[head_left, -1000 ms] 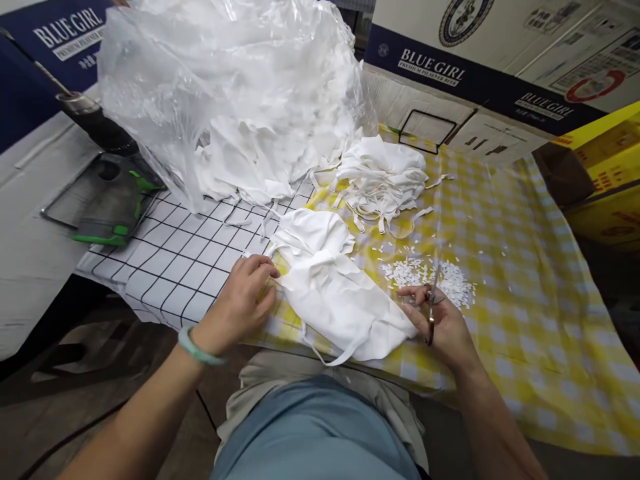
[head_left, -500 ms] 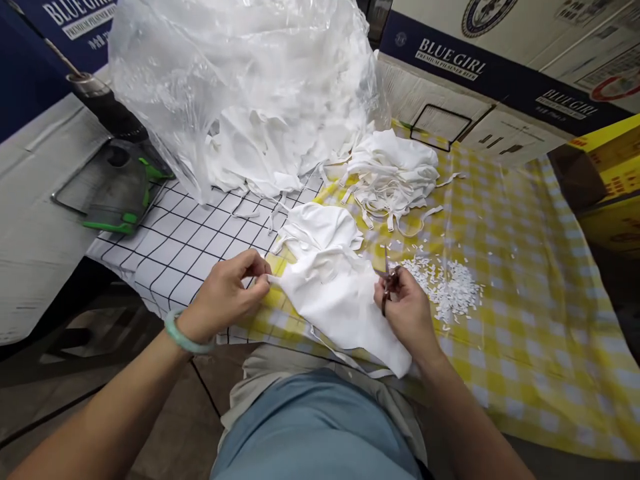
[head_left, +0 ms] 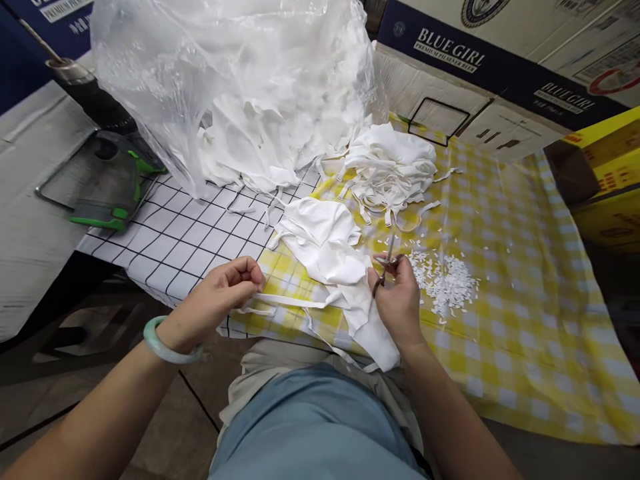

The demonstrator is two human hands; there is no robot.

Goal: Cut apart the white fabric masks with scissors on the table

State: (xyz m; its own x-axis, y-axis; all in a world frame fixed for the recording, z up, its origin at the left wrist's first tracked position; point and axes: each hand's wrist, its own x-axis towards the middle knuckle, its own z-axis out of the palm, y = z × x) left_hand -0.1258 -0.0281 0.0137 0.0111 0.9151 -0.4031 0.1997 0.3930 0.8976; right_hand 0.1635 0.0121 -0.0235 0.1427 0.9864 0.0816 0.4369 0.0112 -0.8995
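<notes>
A white strappy garment (head_left: 337,257) lies crumpled on the table in front of me. My left hand (head_left: 227,287) is closed in a pinch on the end of its thin white strap (head_left: 295,301), which stretches out to the left. In my right hand (head_left: 399,303) is a small pair of scissors (head_left: 386,263), blades pointing away from me. That hand's thumb and fingers rest at the garment's right edge; whether they also grip the cloth, I cannot tell. To the right of the scissors is a heap of small white clippings (head_left: 454,283).
Behind the garment sits a pile of similar white garments (head_left: 393,157). A large clear plastic bag (head_left: 145,60) of white cloth stands at the back. On the left is a grey and green device (head_left: 105,177). Cardboard boxes (head_left: 500,67) line the back; yellow boxes (head_left: 615,160) stand right.
My left hand has moved left and slightly down, drawing the strap out longer. The garment has bunched towards the right. The scissors' blades now show more clearly.
</notes>
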